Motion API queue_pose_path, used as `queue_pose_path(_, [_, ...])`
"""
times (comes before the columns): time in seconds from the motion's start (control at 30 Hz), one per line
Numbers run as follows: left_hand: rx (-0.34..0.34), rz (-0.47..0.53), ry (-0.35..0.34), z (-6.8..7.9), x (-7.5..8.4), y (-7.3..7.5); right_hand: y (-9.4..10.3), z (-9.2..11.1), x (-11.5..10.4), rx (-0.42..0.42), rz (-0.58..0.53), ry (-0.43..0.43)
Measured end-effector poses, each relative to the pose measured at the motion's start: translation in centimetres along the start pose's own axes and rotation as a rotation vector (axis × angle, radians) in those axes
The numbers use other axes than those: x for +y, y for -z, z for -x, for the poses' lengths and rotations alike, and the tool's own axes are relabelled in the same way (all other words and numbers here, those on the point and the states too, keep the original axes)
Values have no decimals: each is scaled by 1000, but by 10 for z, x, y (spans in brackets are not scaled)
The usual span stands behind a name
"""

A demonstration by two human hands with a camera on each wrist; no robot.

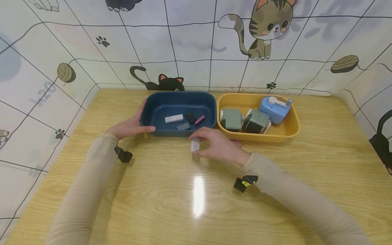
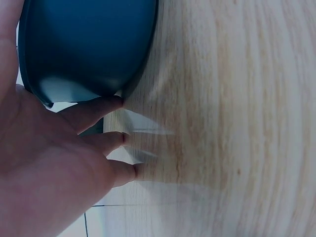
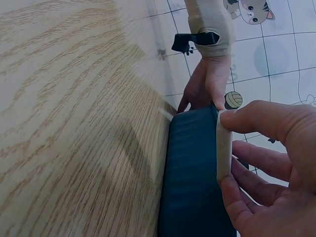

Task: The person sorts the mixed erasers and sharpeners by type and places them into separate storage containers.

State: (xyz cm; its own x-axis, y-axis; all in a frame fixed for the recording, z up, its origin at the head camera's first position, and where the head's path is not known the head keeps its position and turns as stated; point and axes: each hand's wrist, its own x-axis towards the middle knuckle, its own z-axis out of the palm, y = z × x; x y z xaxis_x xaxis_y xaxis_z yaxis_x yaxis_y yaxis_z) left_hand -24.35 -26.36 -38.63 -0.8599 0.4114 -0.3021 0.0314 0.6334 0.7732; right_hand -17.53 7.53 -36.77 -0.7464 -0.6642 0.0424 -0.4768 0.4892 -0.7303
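A dark blue bin (image 1: 180, 133) stands at the back of the table. My left hand (image 1: 130, 126) holds its left end, with the thumb along the front corner and the fingers (image 2: 106, 143) down the outer side near the tabletop. My right hand (image 1: 215, 144) pinches a white eraser (image 3: 224, 148) between thumb and fingertips, just in front of the bin's front wall. Inside the bin lie another white eraser (image 1: 174, 118), a black block (image 1: 191, 117), a grey block (image 1: 183, 126) and a thin pink piece (image 1: 199, 119).
Against the blue bin's right side stands a yellow bin (image 1: 260, 137). It holds a blue crank pencil sharpener (image 1: 274, 110) and two grey-green devices (image 1: 231, 119). A pink piece (image 1: 237, 143) shows partly behind my right hand. A cat-patterned wall (image 1: 196, 41) borders the table (image 1: 153, 197).
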Motion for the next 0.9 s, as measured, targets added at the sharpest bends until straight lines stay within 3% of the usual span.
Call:
queue_pose_path(0.43, [7,-3,-4,2,0,0,1,-6,-4,-5,34,14])
queue_pose_path(0.9, [2,12,2,0,-1,0,5,-14,-8,9,-1,30])
